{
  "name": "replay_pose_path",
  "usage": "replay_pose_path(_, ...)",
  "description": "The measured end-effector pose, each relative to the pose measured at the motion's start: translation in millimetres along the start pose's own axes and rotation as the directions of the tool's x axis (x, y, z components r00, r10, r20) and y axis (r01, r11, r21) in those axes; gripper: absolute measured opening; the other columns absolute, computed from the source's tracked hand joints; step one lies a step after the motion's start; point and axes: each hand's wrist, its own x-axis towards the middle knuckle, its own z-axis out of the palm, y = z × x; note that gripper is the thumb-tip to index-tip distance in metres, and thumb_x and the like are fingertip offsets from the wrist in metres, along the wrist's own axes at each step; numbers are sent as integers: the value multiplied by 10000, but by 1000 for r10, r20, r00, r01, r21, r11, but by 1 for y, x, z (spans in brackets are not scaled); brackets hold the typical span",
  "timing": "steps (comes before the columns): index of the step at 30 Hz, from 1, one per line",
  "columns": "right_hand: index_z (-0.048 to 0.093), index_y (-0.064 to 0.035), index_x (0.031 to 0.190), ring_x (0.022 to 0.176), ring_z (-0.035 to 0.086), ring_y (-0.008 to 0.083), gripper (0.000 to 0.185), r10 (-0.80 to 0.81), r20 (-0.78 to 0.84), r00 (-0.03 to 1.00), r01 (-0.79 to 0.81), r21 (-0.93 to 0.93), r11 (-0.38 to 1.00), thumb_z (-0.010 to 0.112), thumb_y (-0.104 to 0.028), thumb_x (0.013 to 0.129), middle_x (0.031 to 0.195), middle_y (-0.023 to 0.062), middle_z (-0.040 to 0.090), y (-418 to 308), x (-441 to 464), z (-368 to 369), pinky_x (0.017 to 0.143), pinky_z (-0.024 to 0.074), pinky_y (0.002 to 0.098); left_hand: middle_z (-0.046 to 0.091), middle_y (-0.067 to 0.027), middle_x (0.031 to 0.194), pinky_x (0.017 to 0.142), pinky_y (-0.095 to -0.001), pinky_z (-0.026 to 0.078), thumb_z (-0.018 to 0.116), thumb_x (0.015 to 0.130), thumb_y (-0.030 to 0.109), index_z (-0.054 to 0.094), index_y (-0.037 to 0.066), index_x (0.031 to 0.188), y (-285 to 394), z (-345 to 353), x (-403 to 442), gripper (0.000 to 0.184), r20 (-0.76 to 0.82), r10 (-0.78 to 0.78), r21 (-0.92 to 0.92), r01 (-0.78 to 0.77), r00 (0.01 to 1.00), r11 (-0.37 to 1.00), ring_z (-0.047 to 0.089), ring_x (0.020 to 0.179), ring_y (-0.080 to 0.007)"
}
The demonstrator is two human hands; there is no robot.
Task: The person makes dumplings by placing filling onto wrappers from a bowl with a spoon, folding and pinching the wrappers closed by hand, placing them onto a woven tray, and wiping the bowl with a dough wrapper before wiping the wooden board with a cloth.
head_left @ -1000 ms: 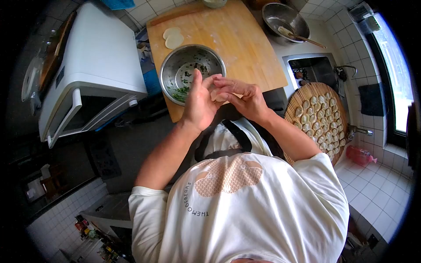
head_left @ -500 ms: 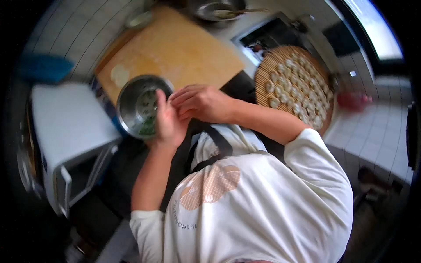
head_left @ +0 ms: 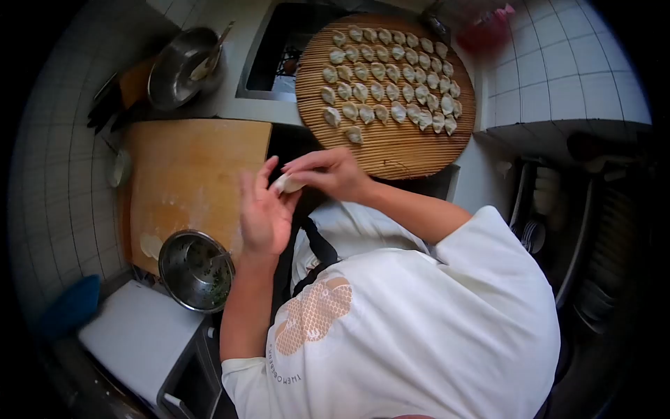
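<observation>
Dim, cool light; corners black; wall tiles (head_left: 558, 77) bowed; left hand (head_left: 266, 220), reddish bag (head_left: 483, 33) blurred.

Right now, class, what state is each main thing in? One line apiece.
Held dumpling: pinched; sealing unclear
Right hand: closed on that dumpling
Left hand: open, palm up
Tray dumplings: folded, in rows
Round tray: partly filled
Board: dusted white
Dough: flat on the board
Near bowl: upright, some greens inside
Far bowl: upright, utensil resting in it
</observation>
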Motion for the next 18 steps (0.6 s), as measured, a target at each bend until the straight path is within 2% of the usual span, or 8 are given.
replay_pose_path(1,655,14,844,765,605,113,142,188,-62,980,-180,109,978,644,-107,770,850,73,652,-5,-7,-15,699,485,236,484,-149,1114,920,-323,360,334,872,539,330,38,1234,-5,6,4,619,2,-13,10,13,1000,1000,476,1028,-232)
replay_pose_path(3,654,16,856,736,603,103,151,193,-224,955,-170,120,978,621,-118,794,826,68,653,12,-19,-61,685,485,224,472,-153,1154,940,-318,336,318,888,513,330,51,1251,-15,15,11,588,-90,-89,219,107,992,970,461,1057,-227)
replay_pose_path(5,655,14,854,713,605,106,147,157,-474,866,-218,-75,973,628,-113,786,796,67,655,39,-31,-106,666,483,219,469,-152,1170,944,-316,327,311,906,465,337,57,1258,-14,20,9,540,-94,-103,239,123,990,963,457,1063,-216)
replay_pose_path(7,659,3,851,675,601,96,150,111,-584,804,-222,-122,967,637,-126,777,772,59,658,70,-41,-136,642,475,213,477,-144,1163,939,-314,331,318,919,408,360,53,1243,-15,17,7,482,-71,-91,287,108,993,952,456,1065,-211)
replay_pose_path(10,660,-3,857,669,597,100,165,101,-615,782,-362,-316,877,650,-139,765,764,67,658,81,-41,-144,628,466,226,496,-132,1146,928,-310,342,337,926,346,383,50,1227,-12,16,0,425,-55,-84,368,99,995,924,465,1061,-203)
replay_pose_path(13,652,4,868,684,595,119,183,-20,-621,784,-341,-457,822,651,-141,758,766,86,656,104,-33,-146,632,460,250,515,-123,1128,916,-308,357,353,927,307,394,50,1217,-11,9,-8,390,-71,-50,362,73,996,929,480,1049,-195)
replay_pose_path(17,644,24,842,689,569,111,175,-42,-555,831,-300,-510,806,618,-138,782,754,73,644,108,-28,-143,649,447,238,546,-111,1080,891,-300,391,403,919,251,434,53,1173,-8,-9,-21,323,-130,22,316,21,991,949,513,1007,-180)
replay_pose_path(18,633,17,882,740,595,154,189,-6,-538,843,-340,-543,768,629,-137,772,818,96,641,110,-29,-147,679,459,262,550,-105,1061,887,-297,392,417,915,226,440,51,1163,-8,-18,-23,304,-134,22,267,15,991,964,515,998,-175)
